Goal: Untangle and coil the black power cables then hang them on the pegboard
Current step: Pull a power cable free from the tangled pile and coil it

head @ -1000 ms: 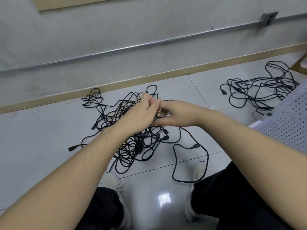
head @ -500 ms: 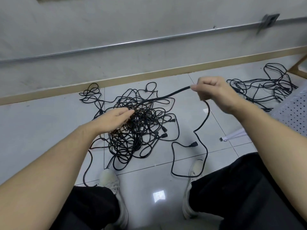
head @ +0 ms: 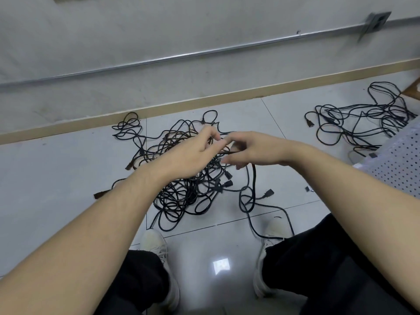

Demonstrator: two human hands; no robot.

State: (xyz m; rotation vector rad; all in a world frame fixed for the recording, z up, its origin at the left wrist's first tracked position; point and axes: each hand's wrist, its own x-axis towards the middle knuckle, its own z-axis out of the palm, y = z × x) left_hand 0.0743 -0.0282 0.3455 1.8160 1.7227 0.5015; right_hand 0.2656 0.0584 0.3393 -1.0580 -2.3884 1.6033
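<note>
Much of the middle of the tangled cables (head: 181, 185) lies hidden behind both forearms and hands, so which strand leads where cannot be followed. The left hand (head: 193, 155) and right hand (head: 256, 148) meet just above the heap. The right hand's fingers (head: 229, 160) are curled, and a black cable (head: 253, 176) drops from beneath that hand down to the floor, so it grips that strand; the actual contact is covered by the hand. The left hand's fingers (head: 211, 137) are bent towards the right hand, with a short dark length of cable between the two hands, but whether they pinch it or only touch it cannot be told. The hanging cable runs down into a loop beside a loose plug (head: 268, 193) and on past the right shoe (head: 272, 228).

The floor (head: 68, 178) is pale glossy tile with dark joints and a bright glare spot between the feet. A tan skirting board (head: 227, 97) runs along a grey wall (head: 159, 26), which carries a metal conduit (head: 181, 57) ending in a blurred junction box (head: 376, 20).

A second cable pile (head: 363, 119) lies well apart at the right. The white pegboard (head: 400, 160) is cut off by the right edge and lies near that pile. Black trousers and the left shoe (head: 152, 244) fill the bottom.
</note>
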